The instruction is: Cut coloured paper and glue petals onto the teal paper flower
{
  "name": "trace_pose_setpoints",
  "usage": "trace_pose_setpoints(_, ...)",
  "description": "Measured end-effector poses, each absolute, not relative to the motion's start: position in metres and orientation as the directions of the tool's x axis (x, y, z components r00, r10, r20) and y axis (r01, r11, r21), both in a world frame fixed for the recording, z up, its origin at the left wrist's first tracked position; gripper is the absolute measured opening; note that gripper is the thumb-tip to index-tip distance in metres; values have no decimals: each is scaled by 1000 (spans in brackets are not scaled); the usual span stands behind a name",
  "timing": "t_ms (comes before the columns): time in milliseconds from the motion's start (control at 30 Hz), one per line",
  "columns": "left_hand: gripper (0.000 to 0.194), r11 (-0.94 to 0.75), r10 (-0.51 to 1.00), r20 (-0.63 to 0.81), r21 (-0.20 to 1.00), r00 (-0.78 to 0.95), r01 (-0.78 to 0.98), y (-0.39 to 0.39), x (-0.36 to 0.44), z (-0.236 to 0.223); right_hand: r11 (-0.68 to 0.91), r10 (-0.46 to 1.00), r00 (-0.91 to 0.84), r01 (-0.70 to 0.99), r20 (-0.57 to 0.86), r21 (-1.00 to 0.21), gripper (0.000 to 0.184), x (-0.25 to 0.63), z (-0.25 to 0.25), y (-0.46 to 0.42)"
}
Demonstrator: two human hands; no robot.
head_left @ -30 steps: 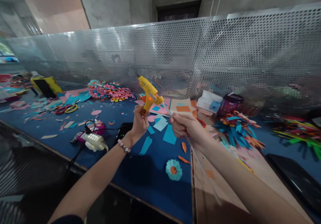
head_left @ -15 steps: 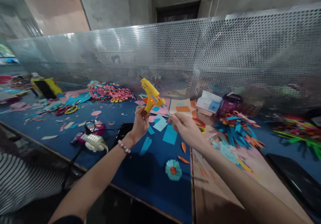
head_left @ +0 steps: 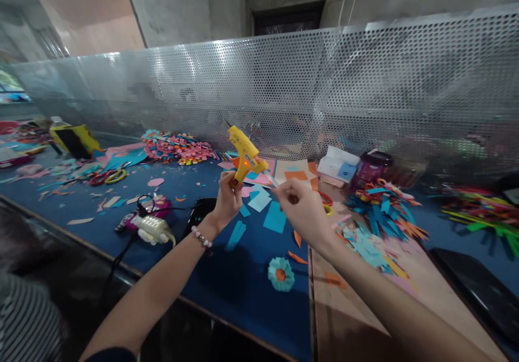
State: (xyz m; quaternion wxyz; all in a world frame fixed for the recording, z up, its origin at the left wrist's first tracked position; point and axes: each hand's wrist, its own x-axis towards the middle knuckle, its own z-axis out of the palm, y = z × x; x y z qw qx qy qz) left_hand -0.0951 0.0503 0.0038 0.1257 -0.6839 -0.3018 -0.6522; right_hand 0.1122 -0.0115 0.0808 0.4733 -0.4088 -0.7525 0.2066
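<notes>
My left hand (head_left: 228,200) is wrapped round the handle of a yellow hot glue gun (head_left: 244,151), raised above the table with its nozzle tilted up and away. An orange light glows on its grip. At the gun's rear, my right hand (head_left: 302,210) pinches a translucent glue stick (head_left: 272,179) lined up with the back opening. Its far end is hidden by the hand. Below lie a light blue paper flower (head_left: 280,274) with an orange centre, two orange paper petals (head_left: 298,257) and a blue paper piece (head_left: 274,218).
A perforated metal screen (head_left: 251,86) runs along the back. Left are scissors (head_left: 116,176), a beige plug adapter (head_left: 154,228) with cables, and a pile of pink paper pieces (head_left: 178,150). Right are a tissue pack (head_left: 338,165), paper strips (head_left: 383,208) and a black case (head_left: 474,281). A striped sleeve (head_left: 24,319) shows lower left.
My right hand has turned and shifted slightly right, its fingers curling more around the stick. The glue gun and left hand stay nearly still. The striped sleeve has moved left.
</notes>
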Motion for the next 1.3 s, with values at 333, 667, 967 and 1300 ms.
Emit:
trace_pose_setpoints(333, 25, -781, 260, 965, 223, -21, 583, 49, -96, 5, 565, 821, -357, 393, 446, -726, 36, 117, 89, -11)
trace_pose_setpoints(667, 27, -802, 296, 955, 252, -6, 542, 49, -95, 5, 602, 765, -209, 569, 610, -560, 27, 114, 82, -12)
trace_pose_setpoints(967, 28, -799, 297, 955, 234, 25, 554, 50, -96, 4, 553, 754, -268, 752, 600, -359, 33, 115, 86, -14)
trace_pose_setpoints(1300, 28, -774, 304, 951, 211, 57, 598, 49, -96, 4, 492, 749, -270, 838, 605, -235, 31, 115, 86, -17)
